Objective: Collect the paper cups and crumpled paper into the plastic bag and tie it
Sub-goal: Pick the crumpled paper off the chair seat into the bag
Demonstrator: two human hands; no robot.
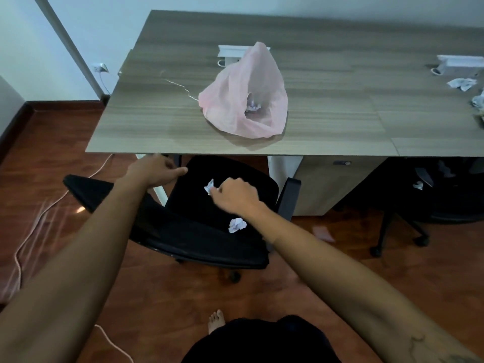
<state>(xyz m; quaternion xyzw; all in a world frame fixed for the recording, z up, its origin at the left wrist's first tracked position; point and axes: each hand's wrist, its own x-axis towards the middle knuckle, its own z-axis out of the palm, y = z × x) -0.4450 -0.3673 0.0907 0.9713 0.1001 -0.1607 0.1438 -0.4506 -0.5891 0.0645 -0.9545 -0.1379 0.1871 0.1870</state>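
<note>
Bag (243,100), pink and open-mouthed, is seen on the bench (157,121), well beyond both hands, with crumpled paper inside. A black chair (199,239) is placed below the hands. The left hand (157,169) is held loosely curled at the bench edge, holding nothing. One paper ball (209,186) is pinched by the right hand (235,196) fingers (216,190); another ball (237,225) lies on the seat just behind that hand.

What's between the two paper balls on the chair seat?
Head view: the right hand, pinching the farther crumpled paper; past its wrist, bare black seat to the nearer ball.
</note>
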